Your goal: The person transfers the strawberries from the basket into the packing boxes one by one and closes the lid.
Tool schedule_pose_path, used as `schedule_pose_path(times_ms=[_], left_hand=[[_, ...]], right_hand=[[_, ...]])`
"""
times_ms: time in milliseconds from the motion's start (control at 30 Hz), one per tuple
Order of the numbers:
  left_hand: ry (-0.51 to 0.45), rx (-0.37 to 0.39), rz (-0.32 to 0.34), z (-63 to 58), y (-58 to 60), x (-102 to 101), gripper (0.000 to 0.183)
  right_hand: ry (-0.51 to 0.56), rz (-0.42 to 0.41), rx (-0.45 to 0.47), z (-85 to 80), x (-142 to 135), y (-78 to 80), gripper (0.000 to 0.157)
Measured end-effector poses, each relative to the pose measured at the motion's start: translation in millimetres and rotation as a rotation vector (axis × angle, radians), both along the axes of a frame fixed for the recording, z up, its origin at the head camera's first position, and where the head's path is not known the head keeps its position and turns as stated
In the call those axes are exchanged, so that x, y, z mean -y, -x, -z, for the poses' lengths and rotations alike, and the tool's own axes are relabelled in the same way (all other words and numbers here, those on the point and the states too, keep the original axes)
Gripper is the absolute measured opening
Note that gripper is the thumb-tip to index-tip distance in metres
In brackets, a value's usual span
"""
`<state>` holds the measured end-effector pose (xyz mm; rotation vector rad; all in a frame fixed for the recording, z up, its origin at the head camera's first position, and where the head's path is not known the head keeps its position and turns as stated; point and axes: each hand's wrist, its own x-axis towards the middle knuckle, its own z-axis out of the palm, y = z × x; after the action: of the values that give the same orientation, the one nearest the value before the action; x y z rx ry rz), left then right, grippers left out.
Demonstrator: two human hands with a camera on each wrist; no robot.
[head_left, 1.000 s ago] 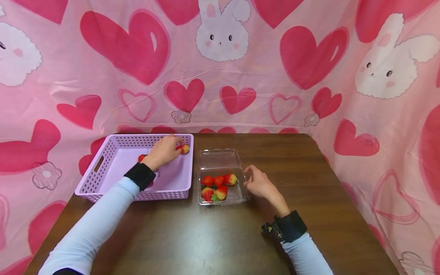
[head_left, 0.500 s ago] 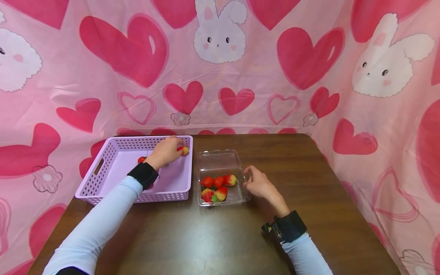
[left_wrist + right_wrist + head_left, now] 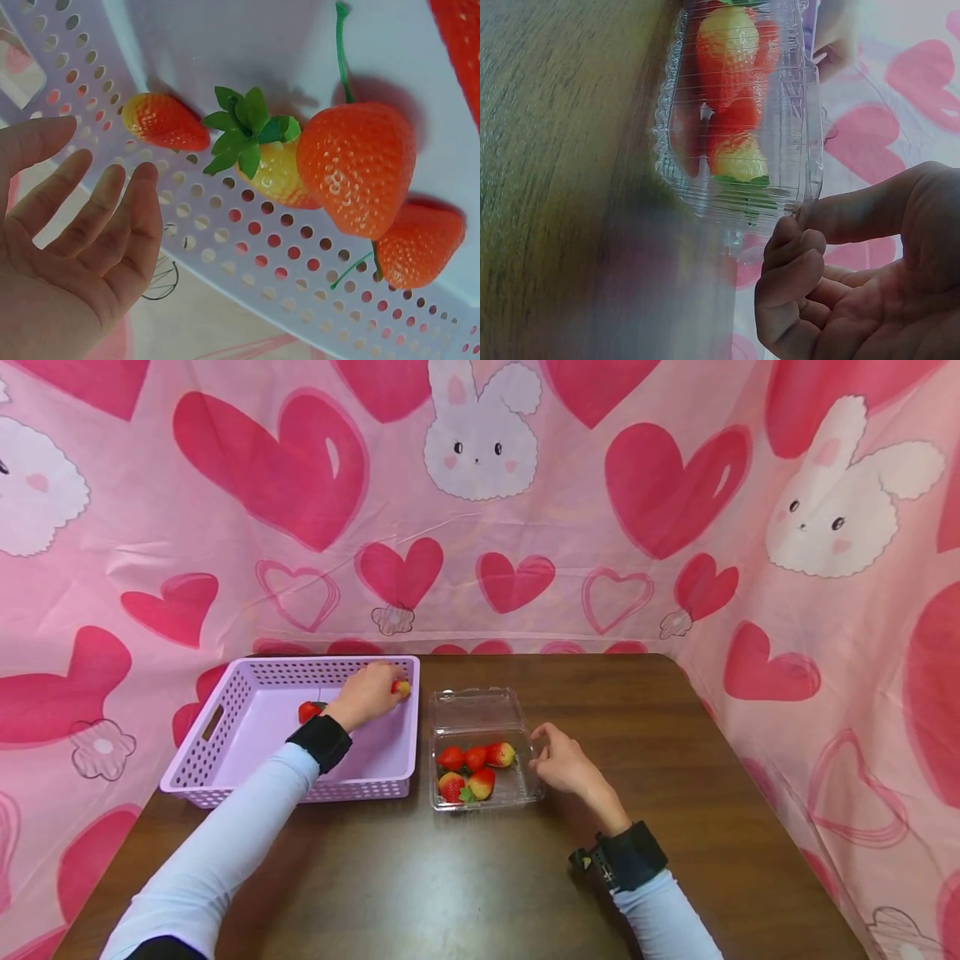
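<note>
My left hand (image 3: 367, 692) is inside the lilac basket (image 3: 258, 718), over its right side. In the left wrist view its fingers are loosely bent and hold nothing. Just past the fingertips lies a small red strawberry with a yellow end (image 3: 166, 122). Beside it are a yellowish strawberry with green leaves (image 3: 274, 176), a large red strawberry (image 3: 358, 166) and another red one (image 3: 420, 245). My right hand (image 3: 566, 762) pinches the right rim of a clear plastic clamshell box (image 3: 810, 150) between thumb and fingers. Several strawberries (image 3: 482, 783) lie in the box, whose lid (image 3: 476, 708) is folded back.
The basket and the box stand side by side on a dark brown wooden table (image 3: 450, 885). A pink cloth (image 3: 480, 585) with hearts and rabbits hangs behind the table and along its sides. One red strawberry (image 3: 308, 712) shows near my left wrist.
My left hand has shifted slightly to the right, covering more of the strawberry by the basket's right wall. The right hand stays at the box's rim.
</note>
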<state>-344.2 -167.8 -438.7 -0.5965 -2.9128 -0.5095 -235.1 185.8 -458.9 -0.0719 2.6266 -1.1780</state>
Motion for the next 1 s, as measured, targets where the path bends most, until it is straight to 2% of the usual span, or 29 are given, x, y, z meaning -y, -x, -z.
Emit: schedule_pose_path(times_ms=[367, 800, 1000], left_hand=[[0.031, 0.017, -0.037, 10.0, 7.3, -2.2, 0.014], [0.061, 0.012, -0.023, 18.1, 17.8, -5.0, 0.016], [0.072, 0.005, -0.007, 19.2, 16.0, -4.9, 0.009]], right_hand=[[-0.012, 0.000, -0.006, 0.5, 0.1, 0.3, 0.042], [-0.016, -0.018, -0.034, -0.1, -1.5, 1.5, 0.041], [-0.032, -0.019, -0.043, 1.2, -1.5, 2.3, 0.041]])
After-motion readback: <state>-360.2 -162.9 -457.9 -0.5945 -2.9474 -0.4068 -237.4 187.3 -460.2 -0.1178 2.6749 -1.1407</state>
